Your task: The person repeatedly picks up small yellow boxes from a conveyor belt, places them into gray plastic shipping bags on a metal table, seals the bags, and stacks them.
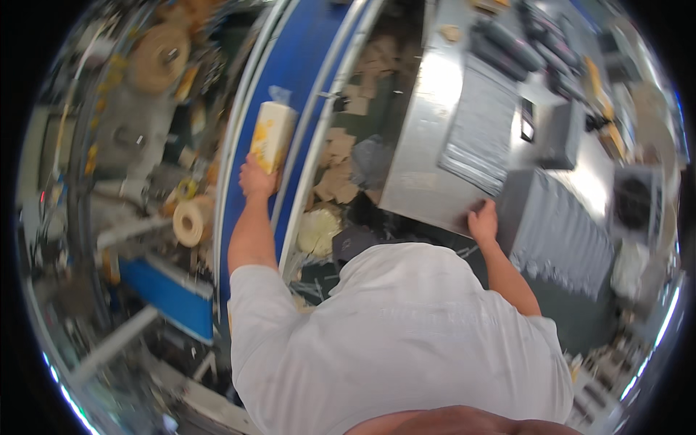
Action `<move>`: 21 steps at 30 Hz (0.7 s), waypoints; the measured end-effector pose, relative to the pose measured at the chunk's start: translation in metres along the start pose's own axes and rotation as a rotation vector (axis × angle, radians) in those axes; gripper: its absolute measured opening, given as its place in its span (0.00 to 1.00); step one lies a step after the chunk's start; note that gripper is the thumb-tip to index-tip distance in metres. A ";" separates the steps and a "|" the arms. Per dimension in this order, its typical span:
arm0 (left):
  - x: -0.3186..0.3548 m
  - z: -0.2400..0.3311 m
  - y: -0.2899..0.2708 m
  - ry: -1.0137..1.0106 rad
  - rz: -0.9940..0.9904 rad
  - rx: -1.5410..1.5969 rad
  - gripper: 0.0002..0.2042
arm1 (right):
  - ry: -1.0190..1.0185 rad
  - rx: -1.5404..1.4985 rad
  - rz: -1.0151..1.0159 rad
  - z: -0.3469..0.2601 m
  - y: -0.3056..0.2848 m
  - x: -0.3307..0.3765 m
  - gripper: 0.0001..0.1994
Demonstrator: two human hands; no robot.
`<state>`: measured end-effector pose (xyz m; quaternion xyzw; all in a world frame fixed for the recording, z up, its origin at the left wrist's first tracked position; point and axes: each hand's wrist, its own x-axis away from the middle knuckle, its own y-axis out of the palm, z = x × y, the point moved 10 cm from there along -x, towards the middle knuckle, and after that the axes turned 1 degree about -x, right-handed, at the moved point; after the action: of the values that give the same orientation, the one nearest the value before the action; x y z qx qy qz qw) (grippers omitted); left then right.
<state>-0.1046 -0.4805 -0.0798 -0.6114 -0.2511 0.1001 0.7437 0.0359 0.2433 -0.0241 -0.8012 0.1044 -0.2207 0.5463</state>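
My left hand [257, 176] reaches forward over the blue conveyor belt [297, 54], its fingers closed round the near end of a white oblong pack with a yellow pattern [275, 134]. A bit of clear film shows at the pack's far end. Over on the right, my right hand [483, 221] is at the near edge of a metal table [417, 181], thumb apart from the fingers, with nothing visible in it. Just ahead of it lie flat grey plastic mailing bags [478, 123]. Beside it on the right stands a thick stack of grey bags [554, 225].
A dark phone-like device [527, 119], a grey box [564, 134] and dark wrapped bundles [507, 47] are on the table. Cardboard scraps [337, 163] litter the gap between belt and table. Left of the belt are a tape roll [191, 221] and a blue panel [170, 293].
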 end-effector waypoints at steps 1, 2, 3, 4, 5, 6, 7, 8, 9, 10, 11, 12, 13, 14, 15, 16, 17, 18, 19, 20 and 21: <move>-0.004 0.021 -0.008 0.009 0.031 -0.005 0.48 | 0.115 -0.084 -0.061 0.010 0.004 -0.004 0.31; -0.012 0.044 -0.019 0.015 0.065 -0.005 0.47 | 0.076 -0.147 0.013 0.015 -0.001 -0.008 0.36; -0.023 0.064 -0.035 0.048 0.124 0.030 0.45 | 0.138 -0.211 0.084 0.020 -0.008 -0.012 0.41; -0.031 0.078 -0.052 0.068 0.182 0.070 0.44 | 0.142 -0.303 0.151 0.031 -0.012 -0.023 0.44; -0.045 0.090 -0.070 0.143 0.207 0.109 0.43 | 0.081 -0.402 0.272 0.035 -0.021 -0.037 0.46; -0.053 0.098 -0.084 0.208 0.236 0.131 0.43 | 0.115 -0.283 0.279 0.019 -0.033 -0.047 0.47; -0.050 0.128 -0.103 0.272 0.243 0.182 0.43 | 0.102 -0.268 0.320 0.023 -0.043 -0.054 0.45; -0.046 0.152 -0.126 0.327 0.258 0.228 0.43 | 0.151 -0.335 0.261 0.026 -0.043 -0.063 0.44; -0.037 0.176 -0.142 0.439 0.279 0.257 0.42 | 0.184 -0.413 0.197 0.020 -0.044 -0.073 0.43; -0.025 0.195 -0.145 0.504 0.235 0.434 0.40 | 0.208 -0.493 0.128 0.017 -0.042 -0.079 0.42; -0.009 0.218 -0.144 0.570 0.185 0.609 0.38 | 0.169 -0.410 0.117 0.015 -0.041 -0.080 0.41; 0.011 0.245 -0.145 0.643 0.122 0.778 0.36 | 0.140 -0.329 0.107 0.018 -0.030 -0.080 0.40; 0.039 0.277 -0.131 0.575 -0.098 0.896 0.36 | 0.121 -0.251 0.097 0.022 -0.022 -0.077 0.39; 0.079 0.305 -0.113 0.486 -0.313 0.998 0.35 | 0.090 -0.266 0.174 0.017 -0.029 -0.069 0.39; 0.113 0.326 -0.089 0.560 -0.448 1.117 0.38 | 0.040 -0.279 0.243 0.000 -0.041 -0.055 0.38; 0.149 0.341 -0.060 0.609 -0.474 1.206 0.39 | -0.007 -0.285 0.315 -0.013 -0.054 -0.041 0.38; 0.193 0.361 -0.026 0.521 -0.627 1.192 0.39 | -0.109 -0.384 0.365 -0.017 -0.062 -0.030 0.38; 0.223 0.368 0.016 0.520 -0.656 1.111 0.37 | -0.098 -0.612 0.236 -0.029 -0.055 -0.026 0.37; 0.248 0.376 0.044 0.652 -0.546 0.843 0.37 | -0.087 -0.833 0.100 -0.049 -0.051 -0.018 0.36; 0.266 0.387 0.061 0.780 -0.442 0.567 0.38 | -0.063 -1.052 -0.030 -0.057 -0.044 -0.010 0.36; 0.268 0.404 0.059 0.822 -0.439 0.615 0.39 | -0.061 -0.913 -0.009 -0.051 -0.043 -0.008 0.34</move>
<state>-0.0663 0.0030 -0.0184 -0.2884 -0.0210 -0.2354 0.9279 0.0014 0.2207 0.0294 -0.9666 0.1713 -0.1306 0.1392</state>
